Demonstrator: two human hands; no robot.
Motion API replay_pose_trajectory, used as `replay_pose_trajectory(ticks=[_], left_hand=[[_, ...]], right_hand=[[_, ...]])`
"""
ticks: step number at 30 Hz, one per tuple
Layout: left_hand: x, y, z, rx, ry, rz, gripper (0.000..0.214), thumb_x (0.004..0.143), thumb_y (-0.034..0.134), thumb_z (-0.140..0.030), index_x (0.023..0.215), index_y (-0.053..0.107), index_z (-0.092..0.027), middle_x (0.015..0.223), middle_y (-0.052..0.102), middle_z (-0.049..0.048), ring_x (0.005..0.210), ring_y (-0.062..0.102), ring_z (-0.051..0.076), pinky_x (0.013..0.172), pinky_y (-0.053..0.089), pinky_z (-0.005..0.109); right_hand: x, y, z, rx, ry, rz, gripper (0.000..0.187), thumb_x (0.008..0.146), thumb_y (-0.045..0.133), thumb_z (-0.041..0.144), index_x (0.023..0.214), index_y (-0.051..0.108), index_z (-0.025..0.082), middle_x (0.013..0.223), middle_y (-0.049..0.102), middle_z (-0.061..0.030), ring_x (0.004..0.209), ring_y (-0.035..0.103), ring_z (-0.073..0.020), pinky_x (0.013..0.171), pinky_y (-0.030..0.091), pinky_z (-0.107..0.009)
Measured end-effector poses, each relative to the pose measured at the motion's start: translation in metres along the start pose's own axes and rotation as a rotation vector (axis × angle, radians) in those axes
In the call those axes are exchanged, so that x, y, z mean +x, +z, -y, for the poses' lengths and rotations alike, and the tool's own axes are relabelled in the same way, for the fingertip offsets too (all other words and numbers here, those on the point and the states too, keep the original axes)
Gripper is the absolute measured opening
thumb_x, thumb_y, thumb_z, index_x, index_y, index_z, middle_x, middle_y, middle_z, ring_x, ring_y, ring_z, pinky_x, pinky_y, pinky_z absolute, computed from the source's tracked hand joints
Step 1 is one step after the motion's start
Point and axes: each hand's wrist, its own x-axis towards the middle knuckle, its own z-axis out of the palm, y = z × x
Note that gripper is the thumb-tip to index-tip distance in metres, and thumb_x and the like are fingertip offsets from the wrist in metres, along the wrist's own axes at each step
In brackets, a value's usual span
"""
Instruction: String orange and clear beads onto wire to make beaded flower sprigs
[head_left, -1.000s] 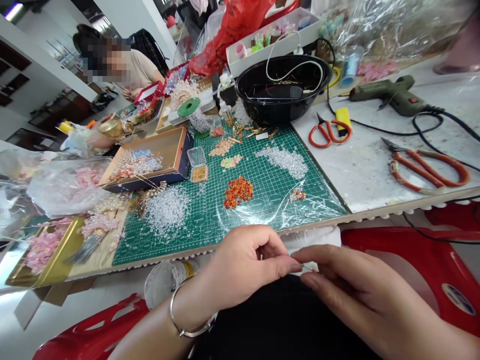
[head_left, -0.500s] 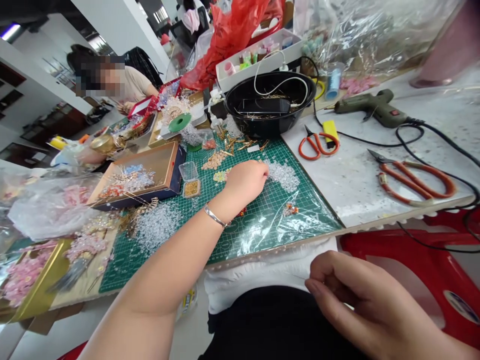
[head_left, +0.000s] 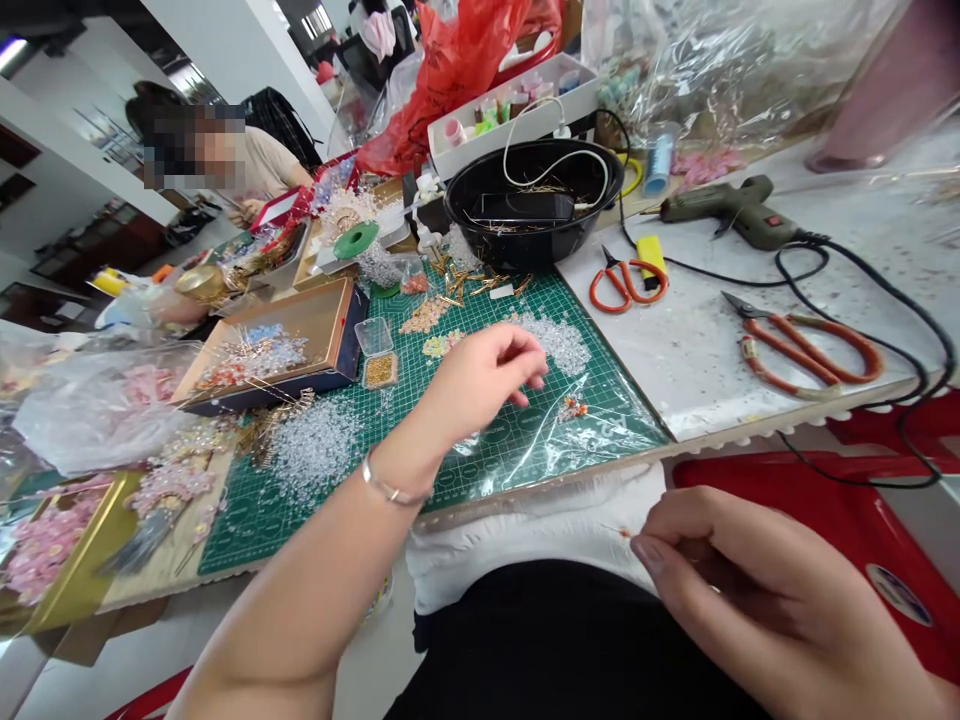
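My left hand [head_left: 487, 378], with a silver bangle at the wrist, hovers over the green cutting mat [head_left: 495, 470]. Its fingers are curled together; whatever they may hold is too small to make out. Just beyond it lies a heap of clear beads [head_left: 562, 343], and to its right a small cluster of orange and clear beads [head_left: 574, 409] on plastic film. Over my lap, my right hand [head_left: 772, 590] pinches thumb against forefinger. From that pinch pokes a small orange bead piece [head_left: 625, 533], its thin stem barely visible.
Orange-handled pliers [head_left: 810, 355], small snips [head_left: 626, 280] and a glue gun [head_left: 727, 212] with its cable lie at right. A black bowl [head_left: 457, 215] stands behind the mat. Left are an open box [head_left: 330, 345] and a larger bead heap [head_left: 311, 450]. Another person sits at far left.
My left hand has turned and loosened from a tight fist, moving slightly toward me above the mat. My right hand has shifted slightly right, and the orange bead piece now shows at its fingertips.
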Motion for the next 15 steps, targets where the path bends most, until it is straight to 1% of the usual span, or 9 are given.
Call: replay_pose_trajectory(ticks=[1, 2, 3, 5, 7, 9, 12, 15], left_hand=[[-0.019, 0.003, -0.007, -0.358, -0.045, 0.066, 0.015, 0.098, 0.056, -0.031, 0.098, 0.064, -0.017, 0.090, 0.072, 0.0044, 0.082, 0.070, 0.015, 0.065, 0.056, 0.025], [-0.037, 0.006, -0.014, -0.668, -0.109, 0.121, 0.014, 0.093, 0.065, -0.031, 0.095, 0.064, -0.017, 0.088, 0.072, 0.0036, 0.079, 0.071, 0.015, 0.062, 0.057, 0.023], [-0.055, 0.011, -0.019, -0.883, -0.179, 0.169, 0.013, 0.088, 0.072, -0.027, 0.089, 0.066, -0.016, 0.084, 0.071, 0.0025, 0.075, 0.070, 0.013, 0.060, 0.057, 0.021], [-0.085, 0.021, -0.025, -1.154, -0.283, 0.191, 0.012, 0.082, 0.079, -0.020, 0.083, 0.069, -0.014, 0.078, 0.070, 0.0012, 0.071, 0.070, 0.010, 0.060, 0.057, 0.018], [-0.105, 0.028, -0.028, -1.289, -0.342, 0.155, 0.011, 0.079, 0.082, -0.016, 0.081, 0.072, -0.014, 0.078, 0.071, 0.0009, 0.070, 0.071, 0.010, 0.060, 0.057, 0.017], [-0.118, 0.032, -0.029, -1.347, -0.360, 0.104, 0.011, 0.077, 0.083, -0.015, 0.081, 0.073, -0.014, 0.079, 0.073, 0.0010, 0.070, 0.072, 0.010, 0.059, 0.058, 0.017], [-0.130, 0.030, -0.031, -1.372, -0.368, 0.050, 0.011, 0.077, 0.083, -0.013, 0.080, 0.073, -0.015, 0.079, 0.074, 0.0010, 0.070, 0.072, 0.011, 0.059, 0.058, 0.017], [-0.138, 0.028, -0.034, -1.392, -0.373, 0.025, 0.013, 0.077, 0.083, -0.014, 0.082, 0.071, -0.015, 0.079, 0.074, 0.0009, 0.069, 0.072, 0.011, 0.059, 0.058, 0.018]], right_hand=[[-0.002, -0.001, 0.001, -0.016, -0.021, -0.027, 0.014, 0.093, 0.056, 0.018, 0.081, 0.053, 0.024, 0.058, 0.054, 0.0059, 0.045, 0.051, -0.0101, 0.043, 0.042, -0.020], [-0.004, -0.002, 0.002, -0.028, -0.046, -0.042, 0.012, 0.092, 0.057, 0.017, 0.083, 0.053, 0.025, 0.059, 0.055, 0.0057, 0.046, 0.051, -0.0101, 0.044, 0.042, -0.021], [-0.007, -0.002, 0.002, -0.037, -0.068, -0.043, 0.010, 0.092, 0.057, 0.017, 0.086, 0.054, 0.025, 0.060, 0.055, 0.0054, 0.046, 0.050, -0.0102, 0.044, 0.042, -0.021], [-0.010, 0.000, 0.004, -0.041, -0.096, -0.022, 0.010, 0.092, 0.056, 0.016, 0.089, 0.054, 0.025, 0.063, 0.056, 0.0043, 0.049, 0.051, -0.0110, 0.046, 0.042, -0.022], [-0.012, 0.004, 0.006, -0.026, -0.111, 0.009, 0.011, 0.092, 0.056, 0.016, 0.090, 0.054, 0.026, 0.063, 0.056, 0.0043, 0.049, 0.050, -0.0114, 0.046, 0.042, -0.023], [-0.014, 0.008, 0.009, -0.010, -0.114, 0.029, 0.013, 0.092, 0.055, 0.015, 0.088, 0.051, 0.027, 0.062, 0.054, 0.0048, 0.047, 0.048, -0.0114, 0.045, 0.042, -0.023], [-0.016, 0.011, 0.016, 0.007, -0.118, 0.051, 0.016, 0.091, 0.055, 0.015, 0.085, 0.046, 0.027, 0.061, 0.053, 0.0049, 0.045, 0.048, -0.0117, 0.044, 0.042, -0.025], [-0.018, 0.011, 0.022, 0.006, -0.121, 0.070, 0.016, 0.091, 0.056, 0.015, 0.085, 0.046, 0.027, 0.060, 0.054, 0.0045, 0.044, 0.051, -0.0125, 0.044, 0.044, -0.025]])
